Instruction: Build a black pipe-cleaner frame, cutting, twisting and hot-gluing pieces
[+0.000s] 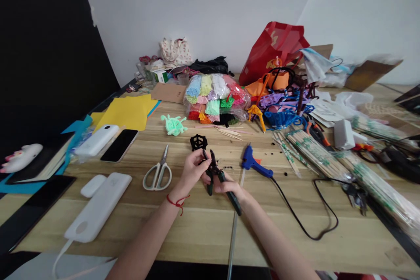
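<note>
Near the middle of the table my right hand [229,187] is wrapped round the dark green handles of the black pliers [220,175], whose jaws point up and away. Just left of the jaws, my left hand [196,167] is closed in a pinch at the jaw tips; what it holds there is too small to make out. A black openwork piece [198,141] rests right behind my left fingers. White-handled scissors [157,176] lie to the left, and a blue glue gun [256,162] lies to the right.
Bagged colourful pipe cleaners [213,96] and a red bag [274,48] stand at the back. A green fuzzy piece [173,125] lies behind the scissors. Bundled sticks [318,151] are on the right; a white power bank [98,208] and phone [120,145] on the left.
</note>
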Tool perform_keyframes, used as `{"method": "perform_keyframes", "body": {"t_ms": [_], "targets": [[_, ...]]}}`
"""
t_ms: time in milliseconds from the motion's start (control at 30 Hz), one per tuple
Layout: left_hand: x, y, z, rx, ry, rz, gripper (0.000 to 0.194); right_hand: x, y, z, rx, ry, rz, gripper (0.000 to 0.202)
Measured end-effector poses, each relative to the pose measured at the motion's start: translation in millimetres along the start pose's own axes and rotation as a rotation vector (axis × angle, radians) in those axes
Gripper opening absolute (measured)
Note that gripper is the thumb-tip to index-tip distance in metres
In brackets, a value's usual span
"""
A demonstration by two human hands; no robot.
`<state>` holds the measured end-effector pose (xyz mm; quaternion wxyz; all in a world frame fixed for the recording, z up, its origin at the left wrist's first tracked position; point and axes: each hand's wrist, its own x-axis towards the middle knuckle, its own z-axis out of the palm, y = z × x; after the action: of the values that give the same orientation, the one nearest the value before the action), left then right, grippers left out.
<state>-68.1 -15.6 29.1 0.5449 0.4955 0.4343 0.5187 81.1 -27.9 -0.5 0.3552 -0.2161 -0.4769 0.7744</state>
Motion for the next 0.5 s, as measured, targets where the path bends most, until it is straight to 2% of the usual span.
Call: {"method": "perform_keyframes", "body": {"t_ms": [200, 333, 500], "targets": [[2.2, -6.4, -3.7, -0.110, -0.116, -0.111, 0.025, 8.1, -3.6, 1.6, 0.006, -0.067, -0.032, 0.030], [3.3, -8.1, -6.5, -0.128, -0.116, -0.071, 0.023, 9.8, 1.2, 2.4, 0.100, -0.081, -0.064, 0.033], [3.2, -5.1, -5.4, -0.092, -0.082, -0.045, 0.022, 7.3, 4.3, 1.3, 0.161, -0.099, -0.017, 0.041]]}}
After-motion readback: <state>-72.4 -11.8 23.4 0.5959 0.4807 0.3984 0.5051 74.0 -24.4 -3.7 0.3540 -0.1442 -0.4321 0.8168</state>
